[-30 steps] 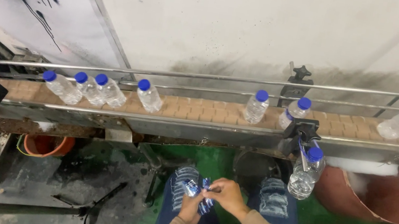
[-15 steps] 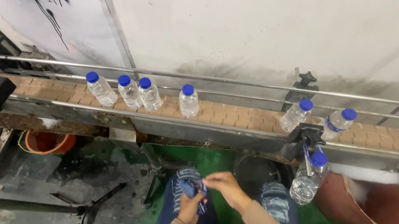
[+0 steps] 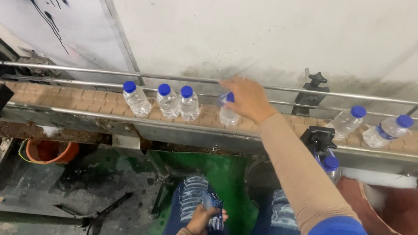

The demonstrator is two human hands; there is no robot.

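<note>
1. Your right hand (image 3: 247, 99) is stretched out over the conveyor belt (image 3: 83, 100), fingers curled around the blue cap end of a clear plastic bottle (image 3: 228, 116) that stands on the belt. The grip is closed on that bottle's top; the bottle's body shows just below your knuckles.
2. To the left of that grip, three more blue-capped bottles stand on the belt: two touching each other (image 3: 180, 102), the nearer of them just beside the held bottle, and a third (image 3: 136, 98) a little farther out, apart from the pair.
3. To the right of the grip, beyond a black bracket (image 3: 319, 137) on the near rail, two bottles (image 3: 369, 127) lean on the belt, well apart from your hand.
4. Below your right forearm, another blue-capped bottle (image 3: 331, 167) hangs off the front of the conveyor, under the bracket.
5. Your left hand (image 3: 202, 220) rests on your lap, fingers closed around a small bundle of blue-and-white labels (image 3: 214, 213), against your knee.
6. An orange bucket (image 3: 50, 150) sits on the floor, far left of your lap hand.
</note>
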